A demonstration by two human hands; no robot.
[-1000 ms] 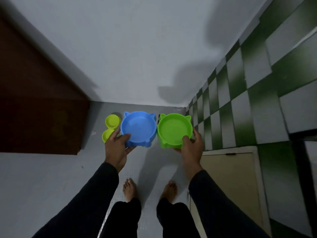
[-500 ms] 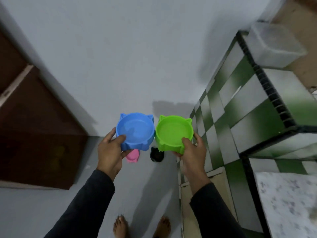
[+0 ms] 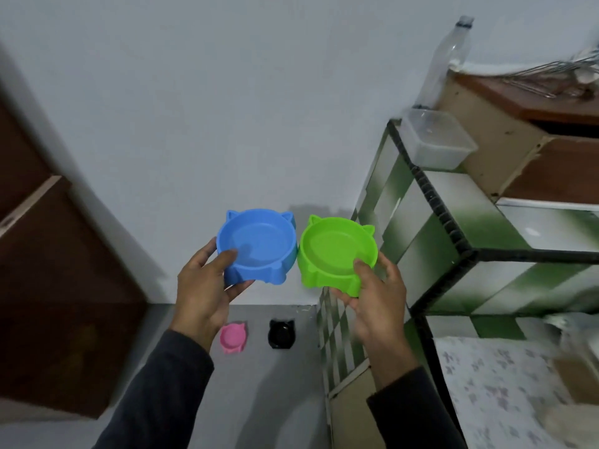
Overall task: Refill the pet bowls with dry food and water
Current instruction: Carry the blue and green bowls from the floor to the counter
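The left hand (image 3: 204, 290) grasps a blue cat-eared bowl (image 3: 257, 246) by its near rim, thumb hooked over the edge and fingers underneath. The right hand (image 3: 376, 293) grasps a green cat-eared bowl (image 3: 337, 254) the same way, thumb on the rim at about 5 o'clock of the bowl. Both bowls are held level in the air, side by side, their sides touching or nearly so, and both look empty. Dark sleeves cover both forearms.

Below the hands, on the grey floor (image 3: 259, 400), a small pink cat-eared bowl (image 3: 232, 337) sits just beside a black cat-eared bowl (image 3: 281, 333), the black one at 3 o'clock of the pink. At 3 o'clock of the green bowl stands a green-and-white tiled counter (image 3: 486, 228). On its far end rests a clear plastic container (image 3: 434, 137), and behind that a clear plastic bottle (image 3: 449, 56) stands against the white wall (image 3: 227, 92). A dark brown door (image 3: 48, 286) fills the 9 o'clock side.
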